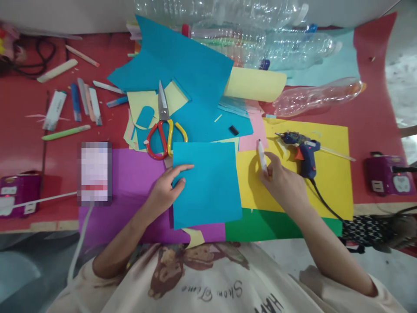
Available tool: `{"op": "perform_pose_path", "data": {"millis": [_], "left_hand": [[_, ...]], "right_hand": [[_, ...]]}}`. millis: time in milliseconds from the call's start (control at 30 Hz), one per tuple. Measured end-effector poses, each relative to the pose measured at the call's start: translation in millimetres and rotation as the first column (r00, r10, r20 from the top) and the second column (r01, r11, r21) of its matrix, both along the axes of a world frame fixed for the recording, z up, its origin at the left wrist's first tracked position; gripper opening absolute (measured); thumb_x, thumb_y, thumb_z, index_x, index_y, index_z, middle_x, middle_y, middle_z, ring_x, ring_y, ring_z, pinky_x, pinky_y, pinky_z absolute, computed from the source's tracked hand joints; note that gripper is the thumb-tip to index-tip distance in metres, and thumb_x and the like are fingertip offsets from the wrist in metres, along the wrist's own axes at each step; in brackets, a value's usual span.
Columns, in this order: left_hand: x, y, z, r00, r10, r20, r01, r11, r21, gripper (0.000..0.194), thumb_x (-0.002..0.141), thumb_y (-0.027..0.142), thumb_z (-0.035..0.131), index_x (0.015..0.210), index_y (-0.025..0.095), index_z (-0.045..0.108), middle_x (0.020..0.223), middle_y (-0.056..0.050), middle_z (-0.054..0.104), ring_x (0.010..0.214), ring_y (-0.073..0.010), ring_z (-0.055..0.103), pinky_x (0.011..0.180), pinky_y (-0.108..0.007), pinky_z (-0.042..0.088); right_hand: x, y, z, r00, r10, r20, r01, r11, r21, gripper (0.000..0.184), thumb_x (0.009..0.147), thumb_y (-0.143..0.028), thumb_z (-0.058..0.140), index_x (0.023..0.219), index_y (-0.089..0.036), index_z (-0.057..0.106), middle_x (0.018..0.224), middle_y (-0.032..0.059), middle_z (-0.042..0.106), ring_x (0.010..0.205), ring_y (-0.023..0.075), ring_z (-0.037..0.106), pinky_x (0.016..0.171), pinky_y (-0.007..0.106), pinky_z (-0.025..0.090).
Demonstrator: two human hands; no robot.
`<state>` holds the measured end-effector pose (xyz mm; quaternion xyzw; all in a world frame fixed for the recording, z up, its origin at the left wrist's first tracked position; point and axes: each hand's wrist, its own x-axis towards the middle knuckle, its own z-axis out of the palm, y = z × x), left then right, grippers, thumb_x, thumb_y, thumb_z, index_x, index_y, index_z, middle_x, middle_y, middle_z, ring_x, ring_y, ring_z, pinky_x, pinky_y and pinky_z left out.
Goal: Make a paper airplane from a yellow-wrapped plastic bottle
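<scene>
A blue sheet of paper (208, 191) lies in front of me, over purple and yellow sheets. My left hand (167, 187) rests on its left edge with thumb and index finger apart. To the right of the sheet, my right hand (283, 178) grips a white marker (262, 156), its dark tip pointing away from me. A small black cap (233, 130) lies beyond the sheet. Scissors (165, 126) with red and yellow handles sit just past the sheet's upper left corner, blades pointing away.
A blue glue gun (304, 152) lies on the yellow sheet (335, 182), its cord running toward me. Clear plastic bottles (319, 95) line the back. Several pens and strips (75, 102) lie at left, near a phone (94, 174). Purple power boxes (387, 176) stand at both sides.
</scene>
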<state>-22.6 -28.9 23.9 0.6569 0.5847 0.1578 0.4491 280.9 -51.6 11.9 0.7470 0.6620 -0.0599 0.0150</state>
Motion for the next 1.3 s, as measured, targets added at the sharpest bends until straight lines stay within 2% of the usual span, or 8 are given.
{"op": "perform_pose_path", "data": {"millis": [167, 300, 467, 667, 733, 833, 967, 1300], "left_hand": [[-0.9, -8.6, -1.9, 0.999, -0.040, 0.028, 0.041, 0.999, -0.031, 0.041, 0.092, 0.032, 0.044, 0.128, 0.022, 0.060, 0.123, -0.004, 0.069, 0.052, -0.0082, 0.049, 0.056, -0.024, 0.048], [0.4, -8.7, -3.9, 0.997, -0.074, 0.036, 0.074, 0.997, -0.005, 0.042, 0.094, 0.033, 0.043, 0.132, 0.022, 0.057, 0.132, -0.006, 0.065, 0.063, -0.0113, 0.059, 0.059, -0.024, 0.052], [4.4, -6.9, -9.5, 0.986, -0.154, 0.060, 0.153, 0.988, 0.015, 0.041, 0.098, 0.035, 0.041, 0.135, 0.023, 0.055, 0.135, -0.007, 0.064, 0.075, -0.0143, 0.067, 0.065, -0.026, 0.056], [6.0, -9.8, -14.7, 0.969, -0.247, -0.020, 0.247, 0.955, 0.163, 0.039, 0.101, 0.029, 0.038, 0.137, 0.024, 0.053, 0.127, -0.007, 0.067, 0.103, -0.0184, 0.069, 0.082, -0.028, 0.058], [5.8, -13.4, -16.1, 0.968, -0.212, -0.134, 0.245, 0.916, 0.319, 0.038, 0.101, 0.028, 0.041, 0.136, 0.023, 0.053, 0.140, -0.012, 0.058, 0.126, -0.0240, 0.059, 0.097, -0.036, 0.054], [8.7, -21.5, -19.2, 0.911, -0.185, -0.368, 0.376, 0.738, 0.561, 0.038, 0.099, 0.024, 0.047, 0.136, 0.026, 0.055, 0.158, -0.016, 0.035, 0.147, -0.0344, 0.033, 0.112, -0.054, 0.039], [21.4, -33.0, -25.5, 0.698, -0.451, -0.557, 0.714, 0.496, 0.494, 0.043, 0.100, 0.041, 0.044, 0.141, 0.028, 0.051, 0.155, -0.010, 0.042, 0.142, -0.0293, 0.041, 0.114, -0.052, 0.035], [48.7, -46.3, -34.1, 0.644, -0.435, -0.629, 0.742, 0.556, 0.375, 0.056, 0.099, 0.050, 0.043, 0.150, 0.027, 0.040, 0.159, -0.011, 0.038, 0.145, -0.0299, 0.038, 0.115, -0.052, 0.032]], "right_hand": [[-5.9, 27.7, 5.8, 0.995, 0.103, -0.005, -0.101, 0.982, 0.161, 0.038, 0.089, -0.024, 0.046, 0.123, -0.013, 0.059, 0.080, 0.0096, 0.072, 0.064, 0.0236, 0.063, 0.049, 0.028, 0.033], [-10.4, 46.2, 6.9, 0.957, 0.290, -0.010, -0.276, 0.922, 0.272, 0.034, 0.096, -0.028, 0.044, 0.118, -0.013, 0.064, 0.100, 0.0179, 0.071, 0.090, 0.0313, 0.065, 0.073, 0.042, 0.051], [-24.9, 53.7, -3.7, 0.754, 0.569, -0.328, -0.476, 0.818, 0.323, 0.036, 0.096, -0.030, 0.050, 0.129, -0.019, 0.059, 0.127, 0.0149, 0.066, 0.121, 0.0304, 0.058, 0.102, 0.051, 0.048], [-35.0, 63.7, -21.3, 0.673, 0.561, -0.483, -0.481, 0.827, 0.291, 0.035, 0.089, -0.020, 0.053, 0.122, -0.020, 0.064, 0.103, 0.0116, 0.073, 0.103, 0.0289, 0.066, 0.094, 0.052, 0.052], [-35.4, 66.6, -20.9, 0.650, 0.555, -0.519, -0.474, 0.830, 0.294, 0.032, 0.090, -0.017, 0.049, 0.117, -0.018, 0.066, 0.098, 0.0113, 0.073, 0.097, 0.0269, 0.068, 0.089, 0.048, 0.054], [-34.6, 70.8, -17.3, 0.625, 0.563, -0.541, -0.493, 0.822, 0.286, 0.031, 0.090, -0.015, 0.047, 0.112, -0.018, 0.069, 0.101, 0.0123, 0.072, 0.098, 0.0259, 0.068, 0.086, 0.044, 0.056], [-34.6, 75.2, -14.3, 0.631, 0.590, -0.504, -0.509, 0.805, 0.305, 0.031, 0.091, -0.014, 0.046, 0.111, -0.018, 0.069, 0.103, 0.0123, 0.072, 0.100, 0.0260, 0.068, 0.087, 0.043, 0.056], [-42.4, 24.1, -9.8, 0.680, 0.710, -0.183, -0.566, 0.666, 0.486, 0.030, 0.097, -0.019, 0.049, 0.122, -0.015, 0.066, 0.125, 0.0152, 0.070, 0.122, 0.0266, 0.062, 0.104, 0.047, 0.051]]}}
